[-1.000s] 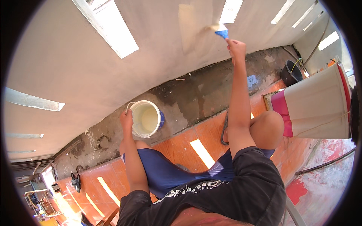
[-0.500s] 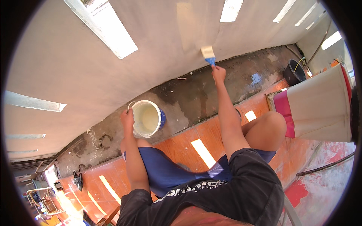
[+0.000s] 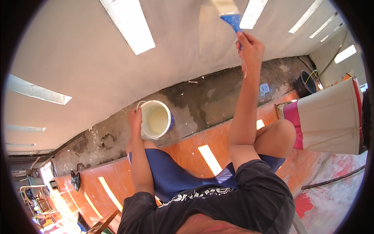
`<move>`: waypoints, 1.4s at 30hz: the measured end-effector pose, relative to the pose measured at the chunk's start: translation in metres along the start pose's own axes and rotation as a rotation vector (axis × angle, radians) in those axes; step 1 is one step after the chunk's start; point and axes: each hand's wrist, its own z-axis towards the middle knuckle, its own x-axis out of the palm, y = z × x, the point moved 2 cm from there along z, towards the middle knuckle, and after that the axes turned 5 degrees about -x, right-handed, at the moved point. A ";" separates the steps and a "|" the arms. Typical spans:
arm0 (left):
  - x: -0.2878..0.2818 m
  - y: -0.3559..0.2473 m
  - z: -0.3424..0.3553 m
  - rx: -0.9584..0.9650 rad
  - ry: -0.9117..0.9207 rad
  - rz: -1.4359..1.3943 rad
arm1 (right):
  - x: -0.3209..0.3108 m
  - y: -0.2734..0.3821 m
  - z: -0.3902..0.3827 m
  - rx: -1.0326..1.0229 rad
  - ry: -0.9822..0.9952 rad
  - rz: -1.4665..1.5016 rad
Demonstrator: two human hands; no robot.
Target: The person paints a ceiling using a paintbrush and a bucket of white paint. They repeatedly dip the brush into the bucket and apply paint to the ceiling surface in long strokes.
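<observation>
While the right hand [image 3: 250, 46] is raised against the pale wall [image 3: 97, 74], its fingers are closed round the blue handle of a paintbrush [image 3: 230, 15], bristles touching the wall near the top edge. Left hand [image 3: 135, 117] grips the rim of a white paint bucket [image 3: 156, 120], fingers curled over it; bucket sits just beside the left knee, over the dark stained strip at the wall's foot. Orange floor [image 3: 187, 150] lies beneath the legs. Black bucket [image 3: 304, 83] well apart, far right.
</observation>
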 end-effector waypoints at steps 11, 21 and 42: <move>-0.006 0.010 0.004 0.019 -0.019 -0.011 | 0.034 -0.196 -0.040 -0.055 0.034 -0.244; -0.009 0.012 -0.001 0.023 -0.025 -0.003 | 0.025 -0.322 -0.089 0.248 0.153 -0.824; -0.006 0.015 0.009 0.045 -0.027 -0.050 | 0.097 -0.236 -0.121 -0.005 0.038 -0.304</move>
